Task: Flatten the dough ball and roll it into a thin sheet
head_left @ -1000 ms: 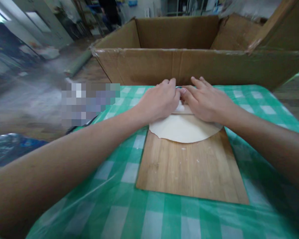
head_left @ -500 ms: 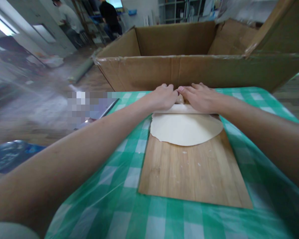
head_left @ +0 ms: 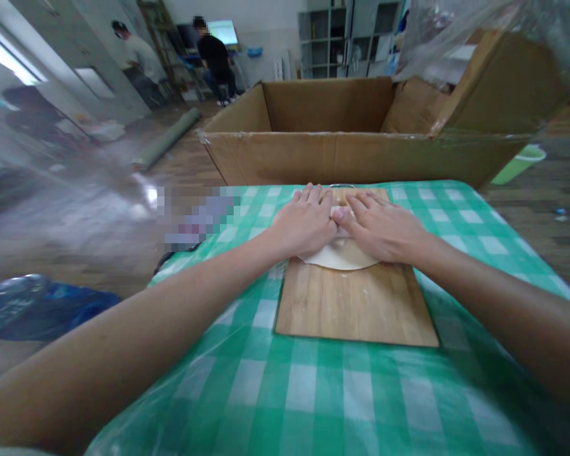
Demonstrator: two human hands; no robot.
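My left hand (head_left: pixel 308 220) and my right hand (head_left: pixel 382 227) lie flat, side by side, with fingers stretched forward and thumbs close together. Under both palms is a pale rolling pin (head_left: pixel 342 232), mostly hidden; only a short piece shows between the hands. It rests on a thin sheet of rolled dough (head_left: pixel 344 258), whose rounded near edge shows below the hands. The dough lies on the far half of a wooden cutting board (head_left: pixel 356 310), which has a metal handle at its far end.
A green-and-white checked cloth (head_left: pixel 304 392) covers the table. Beyond its far edge stands a large open cardboard box (head_left: pixel 275 158). A blurred-out flat object (head_left: pixel 204 218) lies at the left edge. Two people sit at the back left; a green bin (head_left: pixel 517 164) stands at right.
My hands have gone from curled over the pin to flat on it, and the pin sits nearer the dough's near edge. The view has tilted up a little.
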